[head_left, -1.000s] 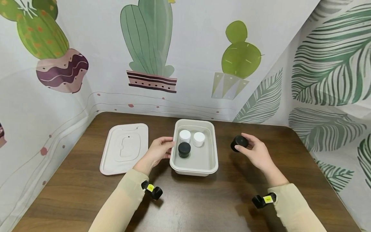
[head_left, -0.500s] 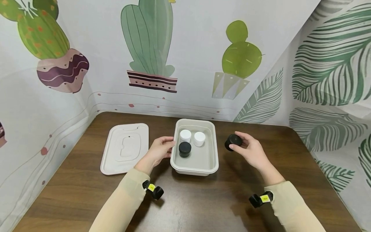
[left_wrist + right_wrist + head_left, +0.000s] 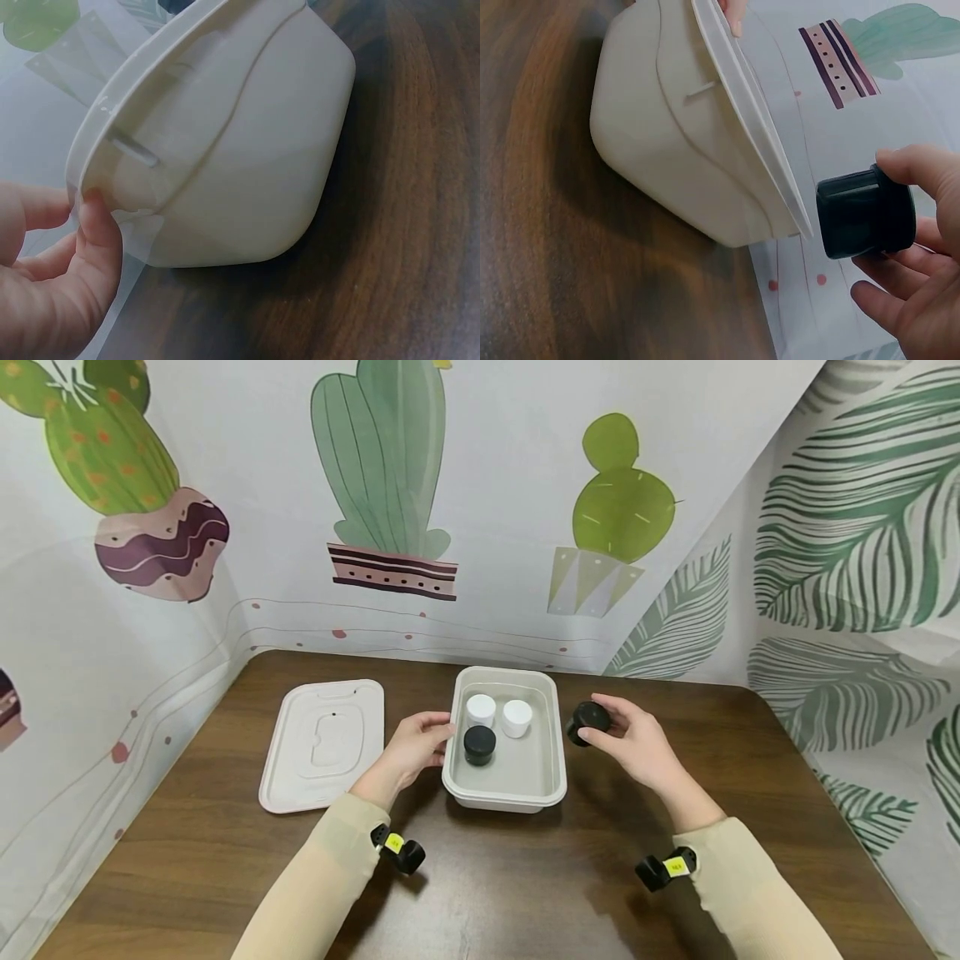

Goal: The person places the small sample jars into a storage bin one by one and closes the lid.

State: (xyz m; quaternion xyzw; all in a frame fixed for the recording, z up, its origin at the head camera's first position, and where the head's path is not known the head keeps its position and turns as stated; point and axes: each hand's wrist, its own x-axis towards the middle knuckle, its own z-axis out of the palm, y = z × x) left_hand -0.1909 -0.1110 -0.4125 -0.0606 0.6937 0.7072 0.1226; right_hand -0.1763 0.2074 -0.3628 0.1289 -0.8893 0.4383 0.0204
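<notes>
My right hand holds a small black jar by its lid, in the air just right of the off-white plastic container. In the right wrist view the black jar is tilted, with its base toward the container and apart from its rim. My left hand pinches the container's left rim; in the left wrist view the thumb and a finger of this hand meet at the rim. Inside the container stand two white jars at the back and another black jar at the left.
A flat off-white lid lies on the wooden table to the left of the container. Behind the table hangs a cloth printed with cacti and leaves. Black cameras are strapped at both wrists.
My right hand has moved left with the black jar, closer to the container's right rim. The left hand keeps its grip on the rim, and the jars inside have not moved.
</notes>
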